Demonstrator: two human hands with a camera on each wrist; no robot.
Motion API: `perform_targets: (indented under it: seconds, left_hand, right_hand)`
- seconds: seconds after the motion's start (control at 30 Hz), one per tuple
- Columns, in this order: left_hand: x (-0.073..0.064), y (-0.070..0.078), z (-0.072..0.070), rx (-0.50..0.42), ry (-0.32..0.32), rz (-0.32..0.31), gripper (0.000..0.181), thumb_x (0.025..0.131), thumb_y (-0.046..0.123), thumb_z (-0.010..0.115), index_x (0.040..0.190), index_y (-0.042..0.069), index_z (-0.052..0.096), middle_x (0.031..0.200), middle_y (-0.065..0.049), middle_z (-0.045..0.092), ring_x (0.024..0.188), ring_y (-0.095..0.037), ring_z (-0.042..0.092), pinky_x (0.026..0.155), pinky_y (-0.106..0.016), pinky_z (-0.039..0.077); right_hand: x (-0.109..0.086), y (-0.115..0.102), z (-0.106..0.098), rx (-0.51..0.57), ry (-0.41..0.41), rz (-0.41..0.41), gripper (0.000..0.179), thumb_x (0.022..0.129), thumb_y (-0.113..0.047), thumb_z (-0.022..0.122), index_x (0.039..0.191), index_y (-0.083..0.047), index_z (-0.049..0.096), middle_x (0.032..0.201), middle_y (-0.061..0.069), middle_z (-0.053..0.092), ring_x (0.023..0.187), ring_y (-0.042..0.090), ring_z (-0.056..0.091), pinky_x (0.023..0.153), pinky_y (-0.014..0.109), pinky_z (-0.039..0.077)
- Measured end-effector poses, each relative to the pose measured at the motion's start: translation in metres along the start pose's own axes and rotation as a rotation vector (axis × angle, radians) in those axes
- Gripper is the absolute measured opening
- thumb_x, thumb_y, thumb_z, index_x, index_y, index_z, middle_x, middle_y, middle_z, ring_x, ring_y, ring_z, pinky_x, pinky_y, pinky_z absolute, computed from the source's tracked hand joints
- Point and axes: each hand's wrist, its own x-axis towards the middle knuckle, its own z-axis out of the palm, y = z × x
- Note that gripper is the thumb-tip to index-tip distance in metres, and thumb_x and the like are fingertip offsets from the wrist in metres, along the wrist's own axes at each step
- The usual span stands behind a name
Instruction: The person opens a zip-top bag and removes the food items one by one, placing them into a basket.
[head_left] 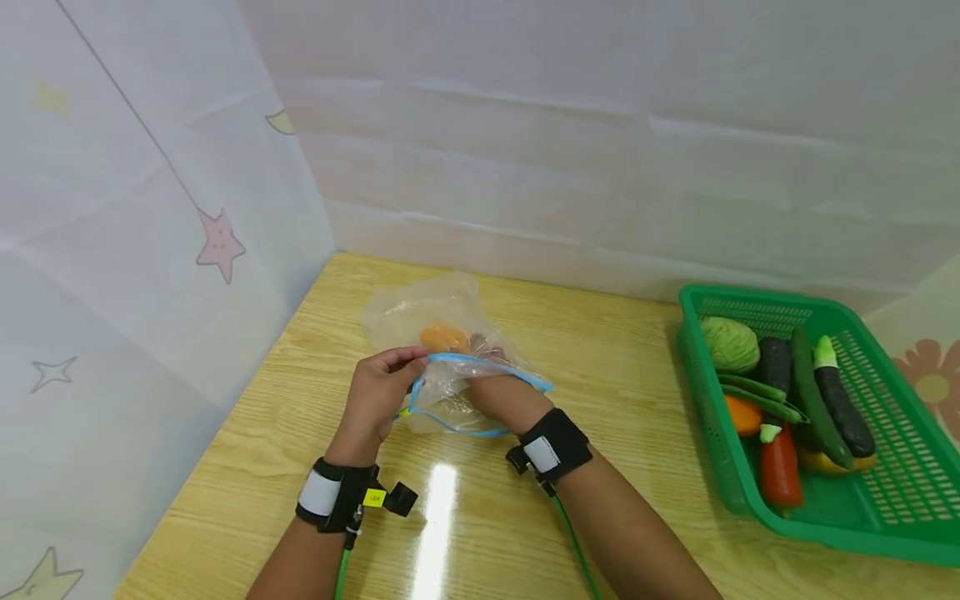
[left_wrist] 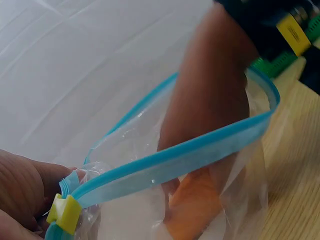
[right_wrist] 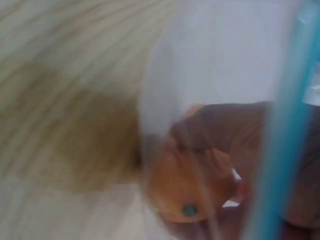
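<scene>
A clear zip bag (head_left: 423, 302) with a blue zip edge lies on the wooden table, its mouth spread wide. My left hand (head_left: 378, 385) pinches the left end of that mouth, close to the yellow slider (left_wrist: 65, 214). Through the opening reaches my right hand (head_left: 501, 396), inside the bag past the wrist. Its fingers curl round an orange-coloured round fruit (right_wrist: 185, 187) with a small green spot, seen blurred through the film. In the head view the fruit shows as an orange patch beside the right fingers, partly veiled by plastic.
At the right stands a green plastic basket (head_left: 712, 450). In it are a cabbage (head_left: 730, 344), a cucumber (head_left: 813, 387), dark eggplants (head_left: 843, 408), green pods (head_left: 761, 398) and a long red vegetable (head_left: 780, 471). Pale fabric walls (head_left: 525, 167) border the table at back and left.
</scene>
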Motion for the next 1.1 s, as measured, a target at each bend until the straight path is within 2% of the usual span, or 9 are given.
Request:
perform_targets:
  seconds: [0.1,0.17,0.27,0.37,0.4,0.5,0.6,0.93,1.1]
  left_hand:
    - [-0.002,-0.001,0.003,0.036,0.007,0.040,0.017,0.097,0.008,0.064,0.111,0.002,0.073,0.108,-0.012,0.067,0.092,-0.021,0.061,0.071,-0.023,0.052]
    - [-0.002,-0.001,0.006,0.051,0.010,0.066,0.016,0.097,0.007,0.065,0.110,0.003,0.074,0.110,-0.013,0.067,0.095,-0.023,0.061,0.074,-0.024,0.053]
    - [-0.003,0.001,0.010,0.072,0.022,0.097,0.015,0.096,0.007,0.066,0.107,0.003,0.074,0.108,-0.012,0.069,0.095,-0.023,0.062,0.073,-0.024,0.054]
    - [-0.005,0.002,0.015,0.099,0.026,0.126,0.014,0.095,0.008,0.067,0.105,0.004,0.075,0.104,-0.010,0.071,0.092,-0.022,0.063,0.072,-0.024,0.054]
    - [-0.005,0.002,0.016,0.104,0.026,0.133,0.013,0.095,0.008,0.067,0.105,0.004,0.075,0.103,-0.010,0.071,0.090,-0.022,0.064,0.071,-0.024,0.054]
    - [-0.007,0.003,0.020,0.124,0.021,0.153,0.013,0.094,0.009,0.068,0.104,0.005,0.076,0.101,-0.008,0.072,0.086,-0.022,0.065,0.069,-0.026,0.054]
    - [-0.008,0.004,0.023,0.148,0.026,0.164,0.013,0.094,0.010,0.069,0.104,0.007,0.076,0.099,-0.007,0.072,0.084,-0.021,0.065,0.067,-0.026,0.054]
    - [-0.007,0.001,0.026,0.179,0.013,0.165,0.015,0.095,0.013,0.068,0.108,0.007,0.075,0.102,-0.008,0.071,0.085,-0.022,0.065,0.067,-0.025,0.054]
    - [-0.008,-0.001,0.032,0.184,-0.004,0.179,0.016,0.095,0.012,0.068,0.108,0.007,0.075,0.101,-0.008,0.071,0.085,-0.022,0.064,0.067,-0.024,0.053]
  right_hand:
    - [-0.006,-0.001,-0.010,-0.002,-0.059,-0.039,0.020,0.104,-0.012,0.051,0.121,-0.003,0.058,0.118,0.022,0.061,0.106,0.037,0.060,0.090,0.045,0.051]
    - [-0.012,-0.002,-0.020,0.080,-0.108,-0.012,0.020,0.103,-0.009,0.053,0.122,-0.009,0.060,0.114,0.012,0.064,0.105,0.030,0.061,0.095,0.043,0.048]
    - [-0.025,-0.004,-0.039,0.175,-0.203,0.021,0.030,0.098,-0.001,0.058,0.123,-0.016,0.062,0.104,0.001,0.066,0.097,0.021,0.062,0.090,0.036,0.049]
    - [-0.042,-0.006,-0.060,0.217,-0.228,0.025,0.040,0.090,0.007,0.059,0.122,-0.016,0.065,0.109,0.005,0.065,0.090,0.020,0.062,0.078,0.033,0.051]
    - [-0.048,-0.006,-0.067,0.223,-0.217,0.018,0.043,0.087,0.007,0.059,0.123,-0.016,0.066,0.114,0.008,0.064,0.095,0.023,0.063,0.078,0.035,0.053]
    - [-0.066,-0.007,-0.084,0.200,-0.148,-0.019,0.048,0.082,0.005,0.060,0.123,-0.018,0.068,0.128,0.012,0.059,0.110,0.030,0.060,0.088,0.040,0.053]
    - [-0.083,-0.006,-0.094,0.186,-0.068,-0.046,0.048,0.079,0.005,0.061,0.120,-0.018,0.069,0.129,0.010,0.057,0.118,0.032,0.054,0.095,0.043,0.050]
    - [-0.139,0.022,-0.112,0.271,0.264,-0.115,0.050,0.074,0.006,0.060,0.119,-0.014,0.064,0.128,0.013,0.054,0.116,0.030,0.052,0.085,0.042,0.054]
    - [-0.170,0.060,-0.127,0.180,0.446,-0.102,0.041,0.083,-0.006,0.051,0.122,-0.008,0.062,0.128,0.021,0.053,0.106,0.036,0.053,0.075,0.048,0.051]
